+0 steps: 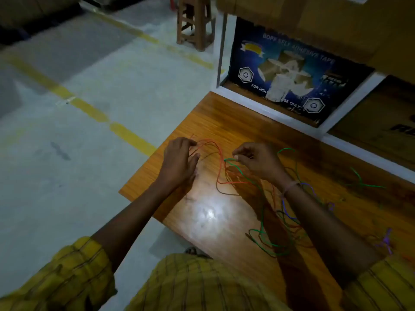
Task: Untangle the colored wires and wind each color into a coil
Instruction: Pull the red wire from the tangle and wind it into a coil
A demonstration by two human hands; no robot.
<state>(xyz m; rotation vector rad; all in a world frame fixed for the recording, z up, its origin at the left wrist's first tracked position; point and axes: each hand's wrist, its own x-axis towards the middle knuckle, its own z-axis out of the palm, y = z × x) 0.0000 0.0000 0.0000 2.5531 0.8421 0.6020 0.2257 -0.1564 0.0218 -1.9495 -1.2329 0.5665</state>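
A tangle of coloured wires lies on the wooden table [224, 122]. My left hand [179, 160] holds the looped end of the red wire [221, 153] between thumb and fingers near the table's left edge. My right hand [258, 160] pinches a bend of the green wire [241, 170], which crosses the red wire there. More green wire [265, 241] piles in loops near the front edge under my right forearm, mixed with a blue wire [285, 209] and a dark wire [224, 193]. A purple wire [386, 241] lies at the right.
A white-framed shelf [267, 111] holding a dark blue tape carton [285, 70] borders the table's far side. A wooden stool [193, 21] stands on the concrete floor beyond. Yellow floor lines [89, 108] run left of the table. A loose green strand [363, 182] lies far right.
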